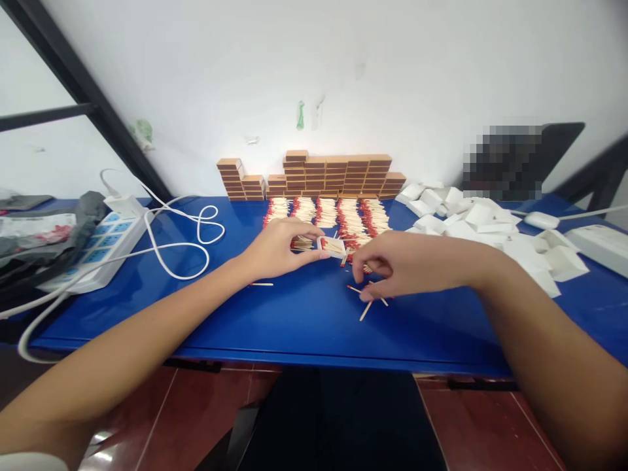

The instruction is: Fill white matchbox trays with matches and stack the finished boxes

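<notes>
My left hand [284, 247] pinches a small white matchbox tray [324, 243] between thumb and fingers. Red-tipped matches [334, 246] lie inside the tray. To its right, my right hand [400, 265] is low over the blue table, fingers bent, with a gap showing between the thumb and index finger. A few loose matches [366, 311] lie under and beside its thumb; one appears to touch the thumb tip. Behind both hands, rows of matches [349, 219] are laid out in bundles, partly hidden by the hands. Another single match [262, 284] rests near my left wrist.
Stacked brown matchboxes [324, 173] line the wall. White paper trays [483, 219] are heaped at the right, near a dark screen-like panel [559, 154]. On the left are a power strip [105, 248] and looping white cables [179, 277]. The blue table's [294, 340] front edge is close.
</notes>
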Available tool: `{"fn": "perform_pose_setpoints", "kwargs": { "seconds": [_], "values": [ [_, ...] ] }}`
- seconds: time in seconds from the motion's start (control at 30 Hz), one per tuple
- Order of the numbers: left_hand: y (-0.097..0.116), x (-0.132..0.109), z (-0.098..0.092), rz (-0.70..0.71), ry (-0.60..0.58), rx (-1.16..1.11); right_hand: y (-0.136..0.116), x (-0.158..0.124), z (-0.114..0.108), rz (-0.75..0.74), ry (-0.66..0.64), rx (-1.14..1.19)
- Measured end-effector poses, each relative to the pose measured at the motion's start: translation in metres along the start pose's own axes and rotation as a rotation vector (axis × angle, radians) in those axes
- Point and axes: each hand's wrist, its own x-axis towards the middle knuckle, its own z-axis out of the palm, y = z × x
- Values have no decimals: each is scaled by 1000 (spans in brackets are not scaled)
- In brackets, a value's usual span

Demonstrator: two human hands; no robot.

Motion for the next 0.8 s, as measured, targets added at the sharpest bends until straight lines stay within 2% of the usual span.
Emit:
{"fn": "perform_pose_setpoints", "kwargs": {
  "seconds": [0.1,0.43,0.67,0.8],
  "values": [
    [0,0,0,-9,-11,11,1,-2,4,15,-88,15],
    [0,1,-1,-2,-1,28,-4,1,6,-25,-104,54],
    [-1,0,0,-4,5,48,0,9,9,-18,22,37],
    [0,0,-1,2,0,51,1,9,9,-12,47,37]
  ]
}}
